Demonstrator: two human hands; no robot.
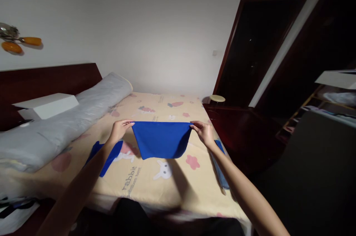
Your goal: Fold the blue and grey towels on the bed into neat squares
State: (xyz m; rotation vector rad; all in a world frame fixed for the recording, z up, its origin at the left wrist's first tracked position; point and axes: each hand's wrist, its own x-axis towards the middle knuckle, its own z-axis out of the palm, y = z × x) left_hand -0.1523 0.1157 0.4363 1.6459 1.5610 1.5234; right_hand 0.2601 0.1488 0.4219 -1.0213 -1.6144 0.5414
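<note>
A plain blue cloth (162, 139) hangs stretched between my two hands above the bed. My left hand (121, 129) pinches its upper left corner, and my right hand (203, 131) pinches the upper right corner. The cloth's top edge is taut and its lower part droops freely. Under my left forearm lies another blue cloth (112, 156) on the sheet, partly hidden by the arm. Beside my right forearm, near the bed's right edge, is a blue folded-looking item (221, 169), also partly covered.
The bed's yellow sheet (178, 188) has rabbit and carrot prints. Along the headboard (50, 75) lies a long grey pillow (94, 113) with a white box (52, 105) on it. A round stool (217, 98) stands beyond the bed, near a dark door (258, 50). Shelving is at right.
</note>
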